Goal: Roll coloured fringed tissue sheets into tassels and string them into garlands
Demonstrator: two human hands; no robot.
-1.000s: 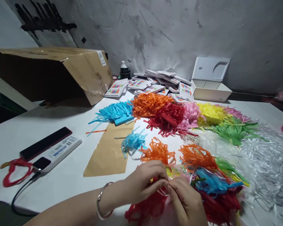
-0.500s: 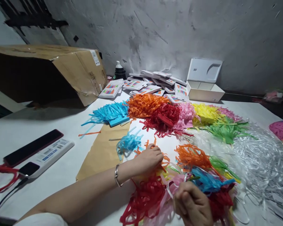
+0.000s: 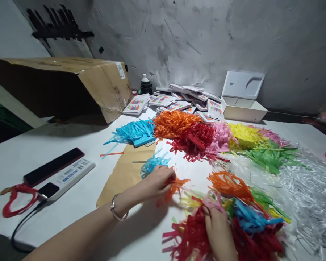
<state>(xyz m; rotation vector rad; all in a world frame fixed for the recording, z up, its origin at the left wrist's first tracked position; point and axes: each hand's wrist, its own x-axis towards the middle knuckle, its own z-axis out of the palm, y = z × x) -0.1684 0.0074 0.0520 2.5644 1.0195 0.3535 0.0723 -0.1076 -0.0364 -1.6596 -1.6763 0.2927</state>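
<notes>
My left hand [image 3: 161, 181], a bracelet on its wrist, is closed around an orange paper tassel [image 3: 176, 186] just above the white table. Beside that hand lies a loose light-blue tassel [image 3: 153, 162]. My right hand [image 3: 218, 226] is closed at the pink and red paper tassels [image 3: 188, 230]; its fingertips are partly hidden among the strands. Around it a multicoloured heap continues with a blue tassel [image 3: 251, 215], another orange tassel [image 3: 230, 185] and green strips [image 3: 263, 203].
Behind lie tassel bundles in blue [image 3: 134, 130], orange [image 3: 176, 123], red [image 3: 198, 139], yellow [image 3: 243, 134] and green [image 3: 271, 157]. Silver strands [image 3: 306, 192] fill the right. A brown sheet [image 3: 116, 174], phone [image 3: 54, 166], carton [image 3: 108, 90], printed packets [image 3: 176, 106] and white box [image 3: 244, 108] surround them.
My left hand has moved left and lifted with the orange tassel. My right hand has turned down onto the red and pink tassels, and the white string at it no longer shows. The view has shifted left.
</notes>
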